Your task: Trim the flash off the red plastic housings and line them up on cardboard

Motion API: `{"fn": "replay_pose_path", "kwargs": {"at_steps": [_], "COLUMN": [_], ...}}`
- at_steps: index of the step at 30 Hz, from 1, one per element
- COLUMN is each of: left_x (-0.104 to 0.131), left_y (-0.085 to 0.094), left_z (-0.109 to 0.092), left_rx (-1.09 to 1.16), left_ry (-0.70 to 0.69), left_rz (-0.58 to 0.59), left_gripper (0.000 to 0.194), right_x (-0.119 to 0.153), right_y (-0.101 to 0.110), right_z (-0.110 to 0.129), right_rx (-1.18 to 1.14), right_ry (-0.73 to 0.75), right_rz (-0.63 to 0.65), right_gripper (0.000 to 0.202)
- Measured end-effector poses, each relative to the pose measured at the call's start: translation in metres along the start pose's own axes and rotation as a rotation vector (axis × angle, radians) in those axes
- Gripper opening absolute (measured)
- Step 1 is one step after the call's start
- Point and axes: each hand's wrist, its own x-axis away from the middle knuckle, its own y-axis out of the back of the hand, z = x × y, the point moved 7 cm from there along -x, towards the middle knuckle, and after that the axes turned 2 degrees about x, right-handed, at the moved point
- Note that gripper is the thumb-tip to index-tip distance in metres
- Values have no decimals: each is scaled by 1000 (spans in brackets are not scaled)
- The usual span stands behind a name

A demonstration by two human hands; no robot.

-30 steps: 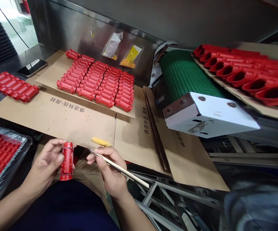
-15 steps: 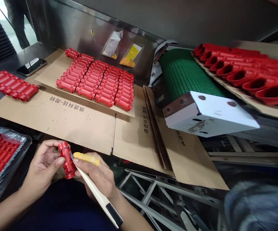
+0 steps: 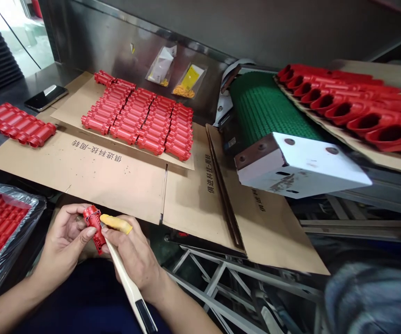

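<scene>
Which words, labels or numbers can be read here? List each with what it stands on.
"俱进科技-周转": upside down on the left cardboard panel.
"俱进科技-周转": sideways on the middle cardboard panel.
Partly hidden, not fully readable: print on the right cardboard panel.
Too small to read: any print on the yellow slip or the small sticker beside the green belt.

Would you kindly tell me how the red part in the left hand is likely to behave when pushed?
The red part looks like moulded plastic, so it is probably light for its size. It shows no bend in the left hand, which suggests it is stiff. Its rounded end might let it roll.
</scene>
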Motion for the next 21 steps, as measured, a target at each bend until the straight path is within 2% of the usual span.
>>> {"fn": "replay_pose_path", "kwargs": {"at_steps": [2, 5, 7, 9, 11, 13, 16, 21], "left_x": [0, 1, 3, 5, 6, 7, 5, 2], "left_y": [1, 1, -1, -1, 0, 0, 1, 7], "left_z": [3, 12, 16, 20, 23, 24, 18, 6], "left_rx": [30, 133, 185, 203, 203, 188, 129, 48], "left_ry": [30, 126, 197, 261, 317, 332, 221, 26], "left_rz": [11, 66, 101, 96, 65, 56, 57, -10], "left_gripper": [23, 29, 31, 34, 37, 38, 35, 26], "right_x": [4, 12, 12, 9, 8, 9, 5, -3], "right_y": [9, 25, 28, 27, 28, 30, 30, 23], "right_z": [-10, -36, -46, -50, -51, -49, -35, -10], "right_rx": [-157, -575, -828, -962, -929, -721, -359, -227], "right_ry": [-151, -433, -517, -563, -583, -574, -444, -147], "right_rz": [-130, -331, -306, -216, -186, -180, -122, -94], "right_gripper": [21, 19, 24, 25, 21, 14, 11, 28]}}
